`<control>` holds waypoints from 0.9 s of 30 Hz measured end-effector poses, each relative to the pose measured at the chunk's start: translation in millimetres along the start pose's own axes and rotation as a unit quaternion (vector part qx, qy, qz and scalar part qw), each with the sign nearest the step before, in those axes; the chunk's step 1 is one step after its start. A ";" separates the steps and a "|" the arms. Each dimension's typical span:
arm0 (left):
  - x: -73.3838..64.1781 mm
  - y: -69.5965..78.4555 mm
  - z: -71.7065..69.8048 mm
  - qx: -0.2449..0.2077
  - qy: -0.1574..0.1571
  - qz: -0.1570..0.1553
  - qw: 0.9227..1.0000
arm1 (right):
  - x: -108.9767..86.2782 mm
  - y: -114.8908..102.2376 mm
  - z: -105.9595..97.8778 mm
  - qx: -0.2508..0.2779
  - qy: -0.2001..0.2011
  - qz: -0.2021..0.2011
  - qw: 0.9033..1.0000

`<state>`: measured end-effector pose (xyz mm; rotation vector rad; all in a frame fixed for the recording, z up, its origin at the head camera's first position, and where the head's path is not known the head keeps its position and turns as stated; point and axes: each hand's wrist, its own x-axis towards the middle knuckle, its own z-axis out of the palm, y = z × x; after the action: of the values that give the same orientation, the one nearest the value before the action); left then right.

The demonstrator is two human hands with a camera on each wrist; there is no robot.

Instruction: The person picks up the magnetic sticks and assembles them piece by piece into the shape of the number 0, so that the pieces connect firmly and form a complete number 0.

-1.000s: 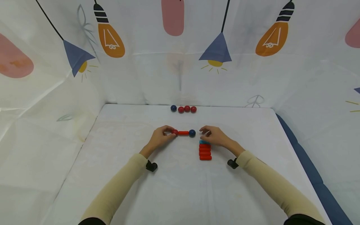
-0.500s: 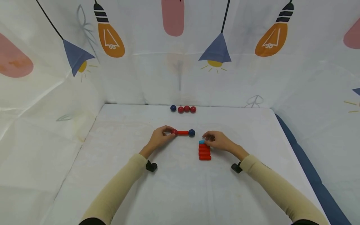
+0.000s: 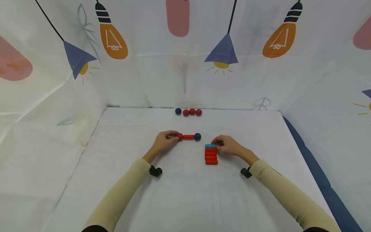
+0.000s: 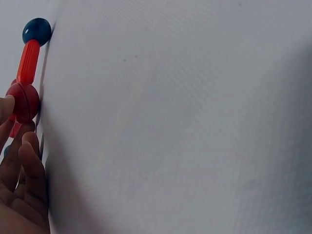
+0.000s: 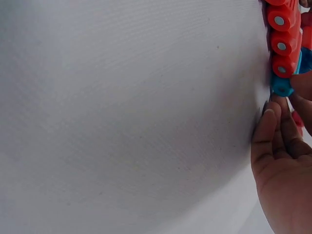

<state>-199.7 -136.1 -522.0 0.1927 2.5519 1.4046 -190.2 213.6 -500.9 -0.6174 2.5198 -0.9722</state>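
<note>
My left hand (image 3: 164, 141) pinches a red ball (image 3: 180, 137) between thumb and fingers. A red magnetic rod (image 3: 188, 137) runs from that ball to a dark blue ball (image 3: 197, 137), all three joined in a line on the table. In the left wrist view the thumb presses on the red ball (image 4: 26, 102). My right hand (image 3: 229, 145) is at the right end of a light blue rod (image 3: 210, 146), its thumb and finger pinching that end in the right wrist view. Below the blue rod, several red rods (image 3: 211, 154) lie side by side; silvery discs show in their ends.
Along the back of the white table (image 3: 130, 193) sit a dark blue ball (image 3: 178, 111) and a row of red balls (image 3: 192, 111). A printed white cloth (image 3: 150, 77) hangs behind the table. Dark blue fabric (image 3: 313, 167) borders the right edge.
My right hand has shifted right and slightly down, from above the blue rod to its right end, uncovering the rod. The left hand still holds the red ball in about the same place.
</note>
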 end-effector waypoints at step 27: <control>-1.2 5.2 2.7 -0.005 0.011 -0.026 1.000 | 2.5 -0.9 -5.0 0.000 0.013 0.043 0.999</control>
<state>-197.9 -131.4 -518.8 0.1094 2.5493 1.4075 -194.5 214.4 -497.2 -0.4964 2.5468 -0.9547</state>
